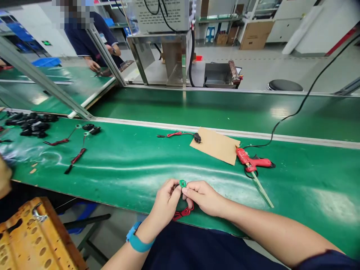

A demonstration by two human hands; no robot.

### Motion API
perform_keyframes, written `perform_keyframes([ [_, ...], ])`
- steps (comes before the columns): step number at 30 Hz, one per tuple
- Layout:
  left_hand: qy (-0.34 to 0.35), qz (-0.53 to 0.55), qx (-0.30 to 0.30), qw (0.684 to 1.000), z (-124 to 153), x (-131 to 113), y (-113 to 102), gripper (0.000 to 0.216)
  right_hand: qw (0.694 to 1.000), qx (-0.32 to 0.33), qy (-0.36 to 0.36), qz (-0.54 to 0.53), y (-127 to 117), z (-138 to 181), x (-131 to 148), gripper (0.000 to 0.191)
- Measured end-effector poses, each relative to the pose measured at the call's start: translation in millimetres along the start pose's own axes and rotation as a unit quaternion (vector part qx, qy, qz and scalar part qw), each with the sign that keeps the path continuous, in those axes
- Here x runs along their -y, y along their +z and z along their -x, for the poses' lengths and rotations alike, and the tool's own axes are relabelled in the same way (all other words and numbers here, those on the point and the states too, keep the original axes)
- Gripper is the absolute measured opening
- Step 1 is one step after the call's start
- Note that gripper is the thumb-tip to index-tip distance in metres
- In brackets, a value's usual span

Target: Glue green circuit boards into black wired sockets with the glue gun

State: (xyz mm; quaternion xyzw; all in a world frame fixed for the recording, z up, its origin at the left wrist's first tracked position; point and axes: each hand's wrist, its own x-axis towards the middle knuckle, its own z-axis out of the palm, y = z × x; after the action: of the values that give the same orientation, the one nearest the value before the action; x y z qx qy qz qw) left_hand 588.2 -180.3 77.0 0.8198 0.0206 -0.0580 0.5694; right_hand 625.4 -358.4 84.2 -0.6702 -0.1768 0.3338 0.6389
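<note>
My left hand (166,202) and my right hand (204,197) meet at the near edge of the green bench (135,165). Both pinch a small green circuit board (182,183) between fingertips. Red and black wires (182,213) hang from it below my hands. A blue wristband (137,240) sits on my left wrist. A red glue gun (253,162) lies to the right, its glue stick pointing toward me. Next to it a piece of brown cardboard (216,146) carries a small black part with red-black leads (180,135).
Several black parts (30,123) and wired pieces (75,157) lie at the left. A green conveyor belt (225,108) runs behind. A metal machine (165,45) stands beyond it, and another person (90,41) works at the back left. An orange perforated stool (36,236) is at lower left.
</note>
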Motion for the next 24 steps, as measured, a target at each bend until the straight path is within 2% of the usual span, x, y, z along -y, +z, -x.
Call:
perform_keyframes([
  [5, -0.019, 0.119, 0.067, 0.99, 2, -1, 9, 0.018, 0.998, 0.02, 0.04, -0.034, -10, 8, -8, 0.043],
  [9, -0.056, 0.174, 0.131, 0.974, 4, 2, 10, 0.021, 0.998, -0.001, 0.06, -0.025, -21, 17, -2, 0.032],
  [12, -0.099, 0.175, 0.144, 0.969, 4, 3, 12, 0.032, 0.998, -0.031, 0.057, 0.018, -28, 23, 6, 0.021],
  [17, -0.147, 0.248, 0.195, 0.937, 3, -6, 13, 0.032, 0.997, -0.031, 0.034, 0.063, -36, 29, 14, 0.018],
  [19, -0.141, 0.248, 0.188, 0.94, 6, -9, 13, 0.029, 0.997, -0.03, 0.027, 0.07, -38, 32, 15, 0.018],
  [24, -0.091, 0.18, 0.135, 0.97, 20, -9, 21, 0.021, 0.994, -0.064, -0.004, 0.09, -35, 41, 10, 0.017],
])
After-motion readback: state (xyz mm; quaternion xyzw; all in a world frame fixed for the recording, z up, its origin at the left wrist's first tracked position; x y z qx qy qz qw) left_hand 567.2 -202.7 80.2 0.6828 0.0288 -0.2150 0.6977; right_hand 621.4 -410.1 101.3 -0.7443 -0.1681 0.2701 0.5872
